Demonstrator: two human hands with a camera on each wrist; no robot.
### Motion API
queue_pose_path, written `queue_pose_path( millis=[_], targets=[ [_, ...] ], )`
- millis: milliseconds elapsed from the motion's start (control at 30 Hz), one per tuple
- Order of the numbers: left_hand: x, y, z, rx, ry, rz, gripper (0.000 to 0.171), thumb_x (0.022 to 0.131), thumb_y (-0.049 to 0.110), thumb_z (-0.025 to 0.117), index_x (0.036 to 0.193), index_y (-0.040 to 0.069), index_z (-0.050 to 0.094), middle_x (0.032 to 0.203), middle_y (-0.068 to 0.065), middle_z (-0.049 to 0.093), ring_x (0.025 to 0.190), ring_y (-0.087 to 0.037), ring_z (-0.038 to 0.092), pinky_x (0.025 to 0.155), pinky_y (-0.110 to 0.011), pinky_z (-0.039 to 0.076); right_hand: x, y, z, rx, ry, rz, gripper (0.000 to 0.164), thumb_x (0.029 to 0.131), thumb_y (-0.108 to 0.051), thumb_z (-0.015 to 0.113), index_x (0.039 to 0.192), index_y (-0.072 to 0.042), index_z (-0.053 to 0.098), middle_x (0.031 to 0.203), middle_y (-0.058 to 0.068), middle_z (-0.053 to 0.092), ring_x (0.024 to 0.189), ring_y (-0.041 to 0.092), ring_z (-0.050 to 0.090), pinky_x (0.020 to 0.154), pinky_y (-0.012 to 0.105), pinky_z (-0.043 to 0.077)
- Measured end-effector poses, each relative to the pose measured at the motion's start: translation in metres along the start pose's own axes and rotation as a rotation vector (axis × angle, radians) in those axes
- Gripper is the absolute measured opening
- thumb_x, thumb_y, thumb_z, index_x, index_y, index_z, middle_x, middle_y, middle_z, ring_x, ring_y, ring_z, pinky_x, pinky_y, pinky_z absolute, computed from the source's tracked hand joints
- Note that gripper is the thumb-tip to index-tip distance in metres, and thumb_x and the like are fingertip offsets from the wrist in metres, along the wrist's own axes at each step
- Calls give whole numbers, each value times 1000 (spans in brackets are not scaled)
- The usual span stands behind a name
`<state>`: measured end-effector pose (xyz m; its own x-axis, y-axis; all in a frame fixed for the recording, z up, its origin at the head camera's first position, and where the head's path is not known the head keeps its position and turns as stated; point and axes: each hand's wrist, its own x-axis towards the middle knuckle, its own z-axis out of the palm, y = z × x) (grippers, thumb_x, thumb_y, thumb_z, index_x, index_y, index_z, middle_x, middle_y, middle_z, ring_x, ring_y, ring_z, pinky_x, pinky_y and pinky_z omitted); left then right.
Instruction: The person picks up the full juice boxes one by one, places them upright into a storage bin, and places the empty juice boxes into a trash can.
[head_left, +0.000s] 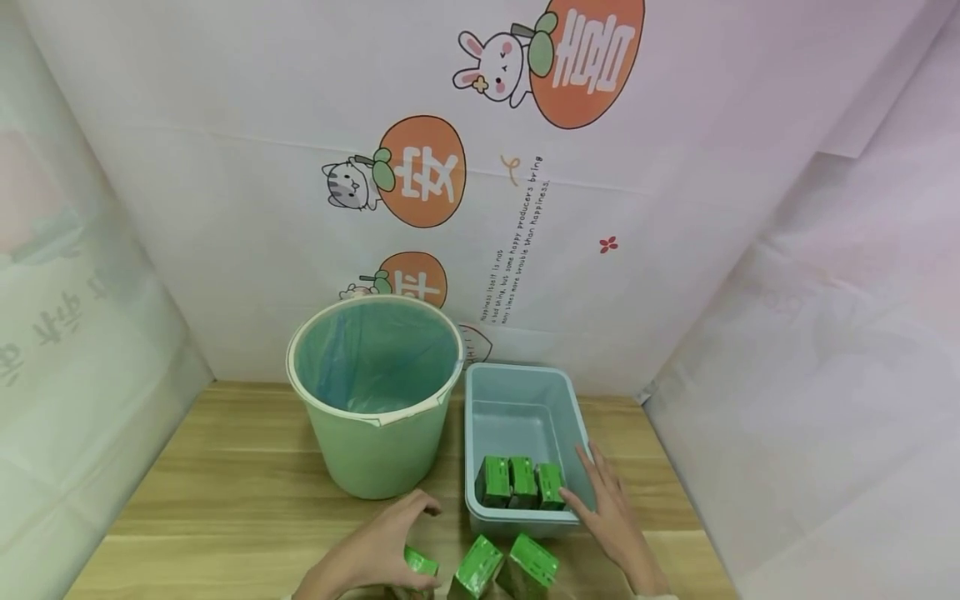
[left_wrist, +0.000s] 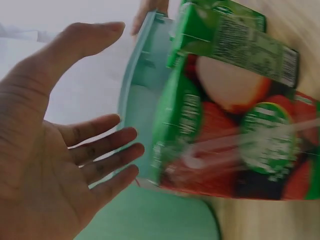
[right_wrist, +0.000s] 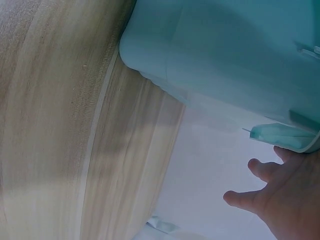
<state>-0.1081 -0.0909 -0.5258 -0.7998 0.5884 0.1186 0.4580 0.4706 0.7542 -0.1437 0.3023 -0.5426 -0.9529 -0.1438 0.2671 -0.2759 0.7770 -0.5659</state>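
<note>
My left hand (head_left: 378, 546) is over the table's front, thumb and fingers spread, beside a green drink carton (head_left: 422, 562). In the left wrist view, the hand (left_wrist: 55, 150) is apart from a carton with fruit pictures (left_wrist: 225, 135). Two more cartons, a left one (head_left: 478, 567) and a right one (head_left: 534, 560), stand before a light-blue plastic bin (head_left: 517, 517). Inside its near end, three cartons (head_left: 522, 482) are lined up. At the bin's right side is my right hand (head_left: 615, 521), fingers extended along the rim; the right wrist view shows this hand (right_wrist: 287, 185) there too.
A green bucket (head_left: 375, 450) with a liner bag stands left of the bin. The wooden table (head_left: 225, 475) is bounded by a printed white cloth (head_left: 262, 208) behind and pale cloth sheets at both sides.
</note>
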Motion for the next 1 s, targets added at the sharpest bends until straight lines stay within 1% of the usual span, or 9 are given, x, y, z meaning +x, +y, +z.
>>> queue_pose_path(
  millis=[100,200,367,500,633,733,800,900,1000],
  targets=[
    [-8,-3,8,42,40,-25,76,76,47,93,137,18,57,133,-1,59,118,-14,59,96,-37,55,0,1,0,-1,-2,3,77,102,-38,69,166,-11,35,173,22,19,153,55,21,115,80,13],
    [-15,-4,18,55,74,-62,81,75,51,92,138,13,57,134,-4,57,115,-21,62,91,-40,56,-1,1,0,2,-6,9,76,103,-39,68,166,-11,35,173,21,18,153,55,20,115,80,13],
    [-17,-4,35,62,149,-170,81,76,50,91,136,8,58,129,-10,55,106,-33,63,80,-42,57,-1,1,0,2,-9,11,76,103,-39,67,166,-11,34,174,21,17,154,55,19,116,80,13],
    [-15,0,50,81,260,-280,75,76,49,90,131,9,61,122,-7,55,97,-26,61,72,-40,54,-1,1,0,1,-5,6,76,103,-39,67,166,-10,35,173,22,18,153,55,20,115,80,13],
    [-14,7,62,137,377,-374,72,72,43,92,125,5,61,109,-4,51,83,-15,49,63,-32,47,-1,0,0,0,-4,5,76,103,-39,67,166,-10,35,173,22,18,153,55,20,115,80,13],
    [-13,11,67,183,437,-425,74,67,41,94,123,3,61,104,-5,49,80,-14,44,62,-30,45,-1,0,-1,-2,-2,2,76,103,-39,67,166,-10,35,173,22,18,153,54,21,115,80,13],
    [-13,14,68,191,443,-470,75,66,41,94,122,2,61,105,-6,49,81,-15,45,62,-31,46,-1,-1,-1,0,0,-4,76,104,-38,67,166,-9,35,173,23,18,153,54,21,114,81,14],
    [-13,17,68,174,422,-539,75,67,40,92,122,1,59,104,-8,49,82,-19,48,63,-34,48,-2,-2,-1,2,3,-11,76,104,-37,67,166,-9,34,173,23,19,153,54,21,114,81,14],
    [-14,21,70,165,431,-581,74,68,37,90,120,-2,56,102,-12,48,83,-23,49,63,-37,50,-2,-3,-1,0,10,-16,76,103,-37,67,166,-9,35,173,23,19,153,54,22,114,81,15]
  ],
)
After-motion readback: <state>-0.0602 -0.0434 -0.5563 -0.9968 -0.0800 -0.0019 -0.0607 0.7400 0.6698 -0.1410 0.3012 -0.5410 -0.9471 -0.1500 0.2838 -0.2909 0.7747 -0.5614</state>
